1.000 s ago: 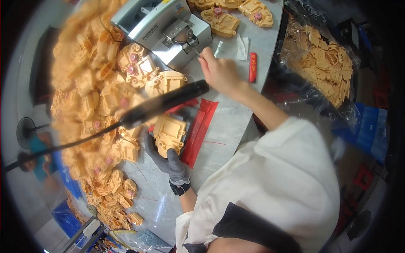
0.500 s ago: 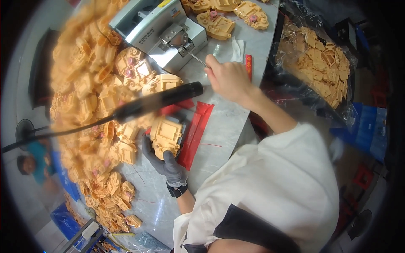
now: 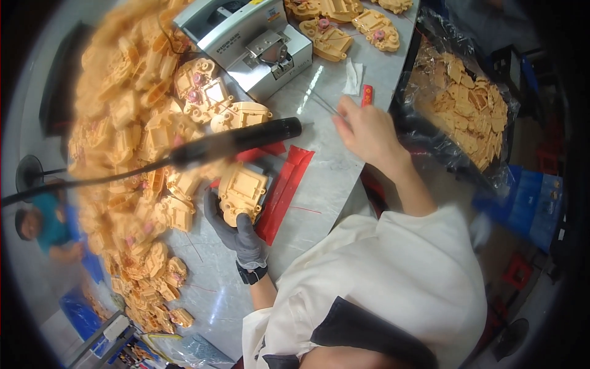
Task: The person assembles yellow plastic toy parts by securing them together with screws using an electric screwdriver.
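My left hand [image 3: 239,230], in a grey glove, grips a yellow plastic housing [image 3: 243,189] with its thumb on the near end and its fingers around the left side. The housing lies at a dark block beside a strip of red tape [image 3: 286,194]. My bare right hand [image 3: 372,132] pinches a pair of thin metal tweezers [image 3: 326,106], whose tips point to the upper left over the grey table. Whether the tips hold anything is too small to tell. Ahead of them stands a silver machine [image 3: 261,49] with a metal mechanism on its front.
A black cylindrical tool on a cable [image 3: 239,140] hangs across the view above the table. Yellow housings are heaped [image 3: 135,141] along the left. A red stick [image 3: 367,96] and white paper [image 3: 353,77] lie near the tweezers. On the right is a plastic-lined bin [image 3: 405,111] of yellow parts.
My right hand has drawn the tweezers back from the machine's front mechanism, toward the right and nearer me. My left hand stays on the housing.
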{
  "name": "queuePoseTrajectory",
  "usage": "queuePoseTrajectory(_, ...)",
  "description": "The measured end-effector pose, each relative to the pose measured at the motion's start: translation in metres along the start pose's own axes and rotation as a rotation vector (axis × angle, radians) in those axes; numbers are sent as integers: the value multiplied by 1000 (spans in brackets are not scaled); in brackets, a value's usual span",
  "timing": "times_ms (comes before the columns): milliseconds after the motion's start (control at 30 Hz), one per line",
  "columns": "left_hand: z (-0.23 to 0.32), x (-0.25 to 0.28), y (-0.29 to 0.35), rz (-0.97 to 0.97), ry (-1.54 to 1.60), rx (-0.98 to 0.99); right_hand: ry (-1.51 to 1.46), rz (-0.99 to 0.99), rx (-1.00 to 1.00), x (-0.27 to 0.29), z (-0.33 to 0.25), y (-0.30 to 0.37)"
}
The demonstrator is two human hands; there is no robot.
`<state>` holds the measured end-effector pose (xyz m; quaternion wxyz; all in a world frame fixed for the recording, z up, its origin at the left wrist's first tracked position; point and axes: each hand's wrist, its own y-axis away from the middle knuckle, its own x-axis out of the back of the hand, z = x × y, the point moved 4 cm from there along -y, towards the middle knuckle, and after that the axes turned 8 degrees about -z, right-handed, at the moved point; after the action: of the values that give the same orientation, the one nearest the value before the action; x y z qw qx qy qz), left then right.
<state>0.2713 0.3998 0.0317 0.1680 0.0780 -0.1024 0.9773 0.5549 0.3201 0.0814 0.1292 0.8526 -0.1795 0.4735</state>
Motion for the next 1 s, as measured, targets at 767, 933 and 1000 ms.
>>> queuePoseTrajectory(767, 6, 15, 7, 8, -11, -86, -813, 326, 333, 20, -73, -60)
queuePoseTrajectory(933, 6, 11, 3, -30, -12, -46, -996, 472, 427, 71, -69, -105)
queuePoseTrajectory(1000, -1, 11, 4, -42, -66, -71, -1197, 580, 478, 76, -75, -100)
